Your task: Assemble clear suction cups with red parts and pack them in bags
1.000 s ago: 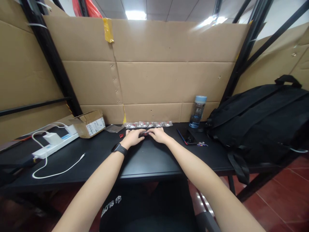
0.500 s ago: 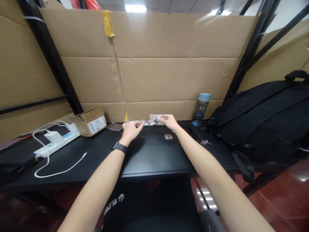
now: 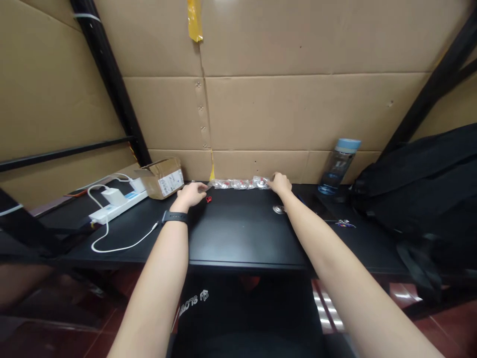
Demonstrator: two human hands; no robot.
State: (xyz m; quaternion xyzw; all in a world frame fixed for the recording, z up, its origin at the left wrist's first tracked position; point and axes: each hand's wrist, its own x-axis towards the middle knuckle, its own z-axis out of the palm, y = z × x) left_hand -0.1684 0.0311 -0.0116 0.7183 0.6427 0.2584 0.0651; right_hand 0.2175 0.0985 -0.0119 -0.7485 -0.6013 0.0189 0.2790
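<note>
Small clear plastic packets (image 3: 240, 184) with silvery and red contents lie in a row along the back of the black table (image 3: 238, 233). My right hand (image 3: 281, 184) has its fingers closed on the edge of the rightmost packet (image 3: 262, 182), which lies in line with the others. At the row's left end is my left hand (image 3: 191, 194), palm down, with its fingers stretched out and thumb apart; a dark watch band is on its wrist. A small red item (image 3: 208, 199) lies just right of the left hand. Beside my right wrist is a shiny round disc (image 3: 278, 209), partly covered.
A cardboard box (image 3: 164, 180) and a white power strip (image 3: 119, 205) with a white cable (image 3: 126, 247) are on the left. On the right are a water bottle (image 3: 337, 166), a dark flat object (image 3: 316, 206), a small colourful trinket (image 3: 345, 223) and a black backpack (image 3: 417, 199). Cardboard walls the back.
The right hand has brought its packet down into line at the row's right end. My left hand has moved away leftward, uncovering the red item. The view has tilted down and turned left.
</note>
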